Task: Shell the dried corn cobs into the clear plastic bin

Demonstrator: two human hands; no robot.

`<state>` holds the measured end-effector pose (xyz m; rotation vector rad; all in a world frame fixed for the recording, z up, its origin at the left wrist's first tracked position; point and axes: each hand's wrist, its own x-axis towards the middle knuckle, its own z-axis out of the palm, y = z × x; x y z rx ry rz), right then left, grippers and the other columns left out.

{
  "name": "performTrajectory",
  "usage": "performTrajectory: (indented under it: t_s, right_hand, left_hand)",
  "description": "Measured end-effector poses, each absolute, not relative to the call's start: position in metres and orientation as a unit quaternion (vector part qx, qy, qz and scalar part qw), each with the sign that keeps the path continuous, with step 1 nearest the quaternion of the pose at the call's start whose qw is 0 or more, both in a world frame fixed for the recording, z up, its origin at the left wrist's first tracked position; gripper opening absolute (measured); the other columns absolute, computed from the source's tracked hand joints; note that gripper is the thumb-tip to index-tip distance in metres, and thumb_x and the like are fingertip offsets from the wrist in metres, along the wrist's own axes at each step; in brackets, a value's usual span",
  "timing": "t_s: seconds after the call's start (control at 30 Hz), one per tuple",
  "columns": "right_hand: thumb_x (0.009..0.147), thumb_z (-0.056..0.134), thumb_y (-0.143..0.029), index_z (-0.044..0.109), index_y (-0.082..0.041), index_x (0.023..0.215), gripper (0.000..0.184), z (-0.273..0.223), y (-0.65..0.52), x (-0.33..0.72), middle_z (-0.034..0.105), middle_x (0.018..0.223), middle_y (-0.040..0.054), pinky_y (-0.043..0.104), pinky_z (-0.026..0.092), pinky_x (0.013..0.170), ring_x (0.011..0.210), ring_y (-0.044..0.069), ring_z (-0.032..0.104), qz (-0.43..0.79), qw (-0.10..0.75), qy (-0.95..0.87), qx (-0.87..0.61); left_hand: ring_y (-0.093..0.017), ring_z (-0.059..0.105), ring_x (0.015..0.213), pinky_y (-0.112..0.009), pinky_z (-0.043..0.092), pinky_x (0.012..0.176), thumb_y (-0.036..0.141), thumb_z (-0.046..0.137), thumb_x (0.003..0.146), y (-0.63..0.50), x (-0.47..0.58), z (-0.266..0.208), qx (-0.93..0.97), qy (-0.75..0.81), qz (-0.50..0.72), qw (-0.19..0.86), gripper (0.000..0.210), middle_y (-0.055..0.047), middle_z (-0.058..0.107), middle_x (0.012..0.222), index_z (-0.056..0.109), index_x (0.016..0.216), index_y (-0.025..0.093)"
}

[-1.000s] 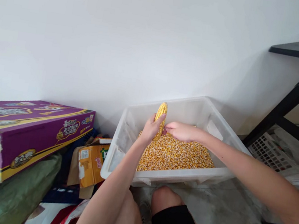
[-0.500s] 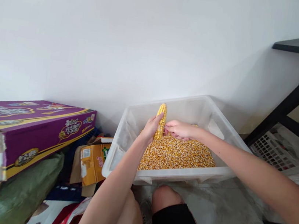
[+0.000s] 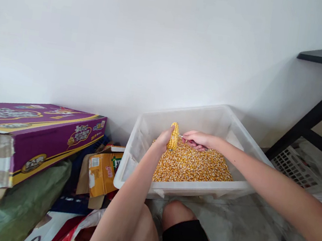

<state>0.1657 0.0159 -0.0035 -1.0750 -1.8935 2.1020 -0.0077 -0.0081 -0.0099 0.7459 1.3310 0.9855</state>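
My left hand (image 3: pixel 164 138) is closed around a yellow corn cob (image 3: pixel 173 139), held upright and slightly tilted above the loose kernels (image 3: pixel 193 168). Many kernels still sit on the cob, with gaps in its rows. To the right of it, my right hand (image 3: pixel 197 138) is closed on a thin metal tool (image 3: pixel 180 135). The tool's tip points at the cob's right side, and its other end shows behind the palm; most of it is hidden by the fingers. Both hands are over a white plastic tub (image 3: pixel 136 187) that holds the kernels.
A purple carton (image 3: pixel 55 145) stands at the left, with a torn orange box (image 3: pixel 102 174) and a green sack (image 3: pixel 33 194) near it. A white wall (image 3: pixel 159 44) rises behind the tub. At the right are a black-framed table (image 3: pixel 308 113) and a white basket (image 3: pixel 295 167).
The cob has dropped a little and its top now tilts more toward me. My right hand has shifted slightly right, and the thin tool shows between it and the cob. The view has moved slightly.
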Motion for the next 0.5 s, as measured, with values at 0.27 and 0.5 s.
performTrajectory:
  t_s: [0.27,0.5]
  right_hand:
    - [0.096,0.039,-0.037,0.052,-0.021,0.094,0.021,-0.003,0.021,0.168,0.038,0.054,-0.0074,0.018,0.019,0.031,0.032,0.005,0.027,0.619,0.188,-0.596,-0.476]
    - [0.089,0.048,-0.052,0.055,-0.022,0.103,0.034,-0.017,0.022,0.158,0.05,0.061,-0.0043,0.017,0.02,0.033,0.036,0.005,0.033,0.636,0.241,-0.524,-0.513]
  left_hand:
    - [-0.011,0.056,0.052,-0.024,0.047,0.051,0.038,0.075,0.07,-0.012,-0.001,-0.01,0.429,0.562,0.416,0.572,0.056,-0.001,0.06,0.071,0.05,0.114,0.015]
    - [-0.019,0.064,0.082,-0.03,0.052,0.071,0.027,0.071,0.071,-0.019,0.005,-0.009,0.504,0.553,0.351,0.563,0.066,-0.007,0.064,0.096,0.041,0.129,0.017]
